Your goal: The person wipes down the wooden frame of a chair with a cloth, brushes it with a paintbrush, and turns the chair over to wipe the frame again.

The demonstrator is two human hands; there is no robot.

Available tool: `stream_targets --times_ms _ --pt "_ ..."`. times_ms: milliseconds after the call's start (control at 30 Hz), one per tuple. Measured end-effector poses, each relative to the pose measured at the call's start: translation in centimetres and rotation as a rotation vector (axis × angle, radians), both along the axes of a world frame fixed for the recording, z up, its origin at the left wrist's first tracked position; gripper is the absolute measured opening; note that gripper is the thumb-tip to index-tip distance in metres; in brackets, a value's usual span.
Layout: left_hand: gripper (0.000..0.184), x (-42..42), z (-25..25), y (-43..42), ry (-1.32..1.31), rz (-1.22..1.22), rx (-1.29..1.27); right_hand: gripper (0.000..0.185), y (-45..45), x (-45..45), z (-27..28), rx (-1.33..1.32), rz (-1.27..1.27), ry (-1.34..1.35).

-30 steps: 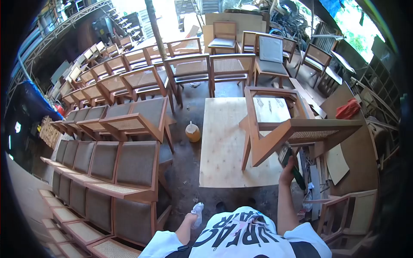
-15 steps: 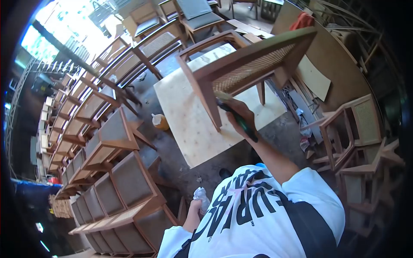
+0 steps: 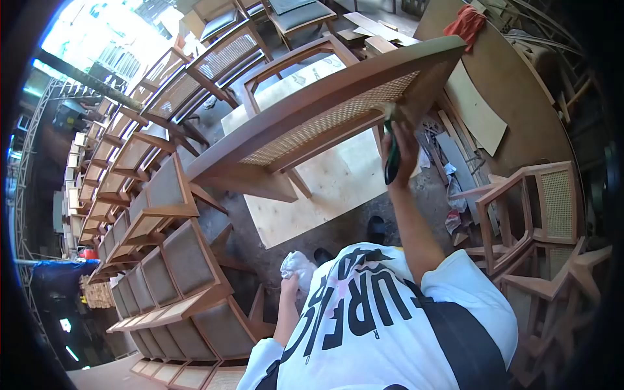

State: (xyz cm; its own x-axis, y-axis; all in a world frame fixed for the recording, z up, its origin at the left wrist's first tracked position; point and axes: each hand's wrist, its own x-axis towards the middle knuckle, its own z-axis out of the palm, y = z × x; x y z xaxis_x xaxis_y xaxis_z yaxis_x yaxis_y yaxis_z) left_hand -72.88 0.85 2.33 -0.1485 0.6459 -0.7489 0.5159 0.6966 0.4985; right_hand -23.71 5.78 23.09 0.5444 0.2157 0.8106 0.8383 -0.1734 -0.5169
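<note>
A wooden chair frame (image 3: 338, 97) with a woven cane back stands on a pale plywood sheet (image 3: 312, 205), its back toward me. My right hand (image 3: 404, 155) is closed around a brush (image 3: 392, 148) with a dark green handle. The brush's bristle end is at the cane panel (image 3: 331, 128), near its right end; whether it touches is hard to tell. My left hand (image 3: 290, 286) is low beside my shirt, closed on a crumpled whitish cloth (image 3: 298, 265).
Rows of chairs with grey pads (image 3: 188, 257) fill the left side. Bare chair frames (image 3: 526, 214) stand at the right. A large brown board (image 3: 510, 97) bears a red cloth (image 3: 465, 25). Wood strips (image 3: 465, 162) lie beside the plywood.
The view has swung and moved closer to the chair. My right hand with the brush has gone from the back's lower left part to the cane's right end. The left hand still holds the cloth.
</note>
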Motion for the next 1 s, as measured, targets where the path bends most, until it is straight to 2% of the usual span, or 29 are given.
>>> stream_targets --times_ms 33,100,133,200,300,333,400,433,467,500,567,600,667,700,767,800,833,900,933,1000 --pt "0.048 1.2 -0.4 -0.3 0.007 -0.007 0.003 0.027 0.5 -0.6 -0.8 -0.016 0.032 0.055" --pt "0.051 3.7 -0.6 -0.4 -0.044 0.005 -0.043 0.026 0.7 -1.9 -3.5 -0.111 0.453 0.166" --pt "0.051 5.3 0.4 -0.2 -0.026 -0.021 -0.005 0.028 0.8 -3.1 -1.0 -0.106 0.607 0.144" --pt "0.051 6.9 0.7 0.3 0.021 -0.046 0.035 0.028 0.2 -3.9 0.3 -0.072 0.646 0.212" --pt "0.048 8.8 2.5 0.9 0.086 -0.075 0.076 0.032 -2.3 -2.3 2.3 -0.119 0.392 0.146" --pt "0.048 8.3 2.2 0.5 0.095 -0.074 0.066 0.036 -3.0 -1.4 2.1 -0.144 0.236 0.062" --pt "0.049 6.8 0.2 0.3 0.055 -0.077 0.028 0.032 -3.8 1.2 1.3 -0.146 0.048 0.021" --pt "0.049 6.1 -0.6 0.2 0.045 -0.093 0.008 0.03 -3.9 2.6 -0.4 -0.262 -0.009 0.071" --pt "0.049 5.4 -1.0 -0.1 0.05 -0.098 -0.023 0.028 -4.2 3.9 -2.7 -0.38 -0.068 0.125" --pt "0.05 4.6 -1.3 -0.3 0.067 -0.111 -0.053 0.027 -4.8 5.5 -5.8 -0.359 0.245 0.677" --pt "0.051 3.4 -1.6 -0.3 0.106 -0.123 -0.096 0.027 -5.0 5.9 -8.2 -0.289 0.072 0.227" --pt "0.051 2.6 -1.4 -0.3 0.128 -0.122 -0.114 0.03 -4.7 5.4 -6.6 -0.273 0.005 0.158" --pt "0.052 0.8 -0.6 0.7 0.165 -0.099 -0.128 0.032 -4.5 4.5 -4.7 -0.11 0.037 0.116" --pt "0.053 0.4 -0.2 1.7 0.181 -0.075 -0.127 0.032 -4.1 4.3 -3.5 -0.138 -0.018 0.048" --pt "0.054 -0.3 1.4 4.2 0.183 0.008 -0.06 0.03 -3.4 5.3 -8.6 -0.344 -0.004 0.383" --pt "0.054 -0.4 1.9 5.6 0.138 0.043 0.008 0.026 -3.0 4.8 -7.9 -0.563 -0.138 0.718" --pt "0.054 -0.9 1.7 7.3 0.001 0.045 0.149 0.026 -2.6 4.3 -7.0 -0.554 -0.143 0.701" --pt "0.053 -0.4 2.8 11.0 -0.28 0.077 0.365 0.026 -1.9 2.8 -5.3 -0.075 -0.049 0.431" --pt "0.047 -0.3 2.9 13.4 -0.395 -0.034 0.549 0.026 -1.6 2.2 -4.1 -0.085 -0.054 0.431" --pt "0.045 1.5 5.1 17.3 -0.447 0.177 0.546 0.032 -1.1 1.5 -1.1 0.038 -0.134 0.412"
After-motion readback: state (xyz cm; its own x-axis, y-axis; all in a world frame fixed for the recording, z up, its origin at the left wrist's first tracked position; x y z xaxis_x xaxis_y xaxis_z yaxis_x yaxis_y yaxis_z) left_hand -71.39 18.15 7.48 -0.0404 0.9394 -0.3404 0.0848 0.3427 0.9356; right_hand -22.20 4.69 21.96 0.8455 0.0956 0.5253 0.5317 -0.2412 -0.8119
